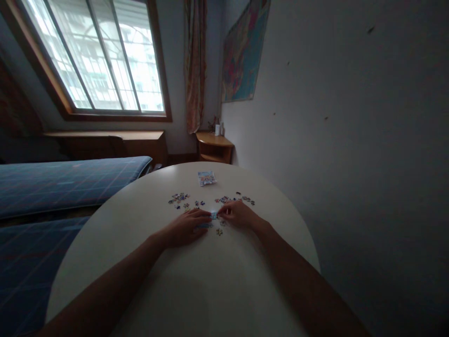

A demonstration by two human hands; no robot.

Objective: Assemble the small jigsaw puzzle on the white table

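Note:
My left hand point(187, 228) lies flat on the round white table, fingers stretched out, partly covering some joined blue puzzle pieces point(204, 225). Its fingertips touch the left side of a light-blue puzzle piece point(213, 216). From the right, my right hand point(238, 214) pinches at the edge of that same piece with thumb and forefinger; the exact grip is small and partly hidden. Close below my right fingertips are a loose puzzle piece point(223, 223) and a yellowish one point(219, 231). Beyond the hands lie a left pile of puzzle pieces point(179, 198) and a right scatter of pieces point(247, 200).
A small picture packet point(206, 178) lies toward the far side of the white table point(168, 290). To the left stands a bed with a blue plaid mattress point(70, 182). A wooden corner shelf point(213, 139) is behind the table, and a wall point(351, 164) runs along the right.

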